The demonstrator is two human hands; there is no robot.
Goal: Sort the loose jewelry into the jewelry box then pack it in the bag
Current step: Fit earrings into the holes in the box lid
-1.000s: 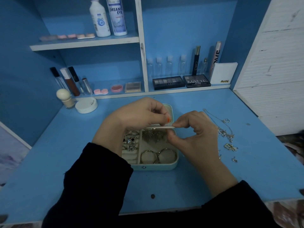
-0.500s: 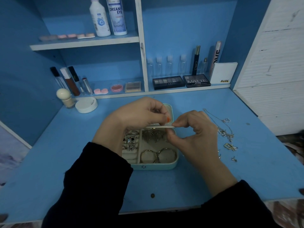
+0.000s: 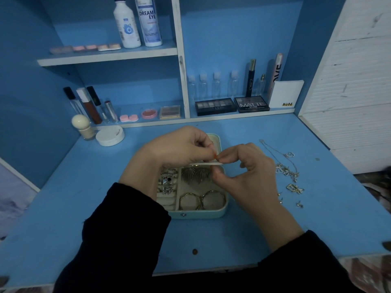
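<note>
A mint-green jewelry box lies open on the blue desk, holding rings, leaf-shaped earrings and two gold hoops. Above the box, my left hand and my right hand meet fingertip to fingertip. Both pinch a small piece of jewelry too tiny to make out, just above a thin white strip that spans the box. Loose silver chains and pendants lie on the desk to the right of the box.
A white round compact and a cream bottle stand at the desk's back left. Shelves behind hold makeup palettes, small clear bottles and lens solution bottles. A white panel closes the right side.
My two hands have drawn slightly closer, fingertips now touching over the box. Everything else stays where it was.
</note>
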